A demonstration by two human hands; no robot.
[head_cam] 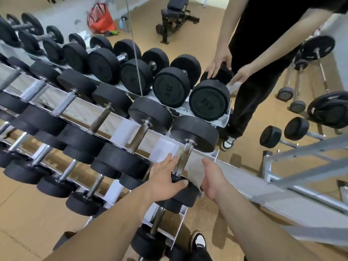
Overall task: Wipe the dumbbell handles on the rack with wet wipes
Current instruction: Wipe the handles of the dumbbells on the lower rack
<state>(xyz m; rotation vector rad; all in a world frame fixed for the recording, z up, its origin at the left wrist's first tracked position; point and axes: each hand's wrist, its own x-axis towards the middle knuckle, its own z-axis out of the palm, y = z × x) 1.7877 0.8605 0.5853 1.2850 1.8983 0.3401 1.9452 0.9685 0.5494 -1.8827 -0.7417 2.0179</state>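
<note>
- At the right end of the top tier of the rack [124, 129], a dumbbell [194, 133] is laid across the rails, its rust-flecked handle [183, 160] bare between two black heads.
- The left hand [165, 178] is rested on the near head, with the fingers straight and spread along the left side of the handle and the thumb set across the top of the head.
- A wipe [195, 170] is pinched in the right hand [212, 179] and held just right of the handle, beside its lower half; whether metal is touched cannot be told.
- The right fingers are hidden behind the back of the hand.
- Other dumbbells [148, 113] are lined up leftward on the same tier, and the lower tiers are filled as well.
- A mirror [207, 34] is mounted behind the rack, and both hands and the wipe are repeated in it.
- A black bench [175, 14] and a red bag [100, 18] are shown in the mirror.
- A black-and-white shoe [199, 240] is planted on the tan floor [28, 213] beside the foot of the rack.
</note>
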